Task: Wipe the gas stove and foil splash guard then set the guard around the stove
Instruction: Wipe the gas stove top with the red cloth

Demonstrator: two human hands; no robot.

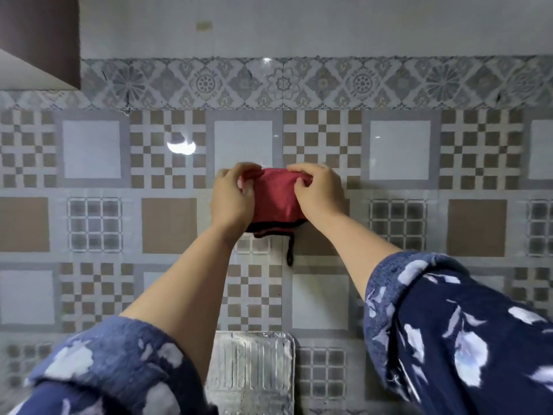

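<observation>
A red cloth [275, 196] with a dark hem and a dangling black loop is held up in front of the tiled wall at arm's length. My left hand [232, 199] grips its left side with curled fingers. My right hand [318, 191] grips its right side, fingers bunched into the fabric. The silver foil splash guard [251, 372] stands against the wall at the bottom centre, between my forearms; only its upper panel shows. The gas stove is out of view.
A patterned tile wall [401, 151] fills the view. A dark cabinet [39, 40] hangs at the upper left corner. My blue flowered sleeves cover the lower corners of the frame.
</observation>
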